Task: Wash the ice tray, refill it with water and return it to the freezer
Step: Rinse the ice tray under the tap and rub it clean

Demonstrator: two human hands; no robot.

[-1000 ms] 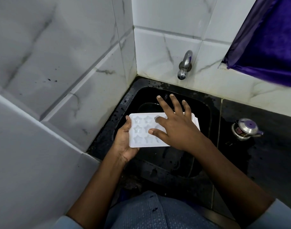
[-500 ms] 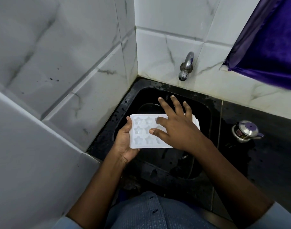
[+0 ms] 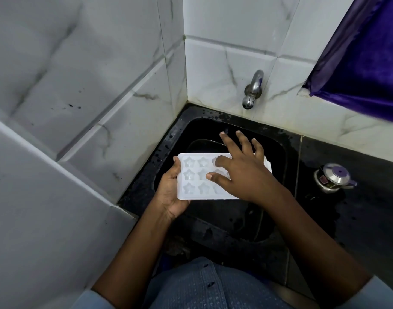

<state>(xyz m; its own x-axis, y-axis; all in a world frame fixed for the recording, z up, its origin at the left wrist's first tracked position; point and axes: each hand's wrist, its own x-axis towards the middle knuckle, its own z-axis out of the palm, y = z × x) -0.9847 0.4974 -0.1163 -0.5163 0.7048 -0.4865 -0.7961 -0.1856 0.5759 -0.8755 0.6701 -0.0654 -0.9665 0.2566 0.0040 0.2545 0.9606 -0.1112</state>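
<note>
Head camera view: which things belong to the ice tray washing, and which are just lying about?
For the job: ice tray, left hand gripping its end, right hand spread on it, tap, sink.
Lying about: small steel pot on the counter, purple cloth.

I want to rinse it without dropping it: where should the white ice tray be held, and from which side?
Probably the flat rim of its short left end, from the left, as the left hand does: the ice tray lies level, star cups up, and the right hand covers its other half.
</note>
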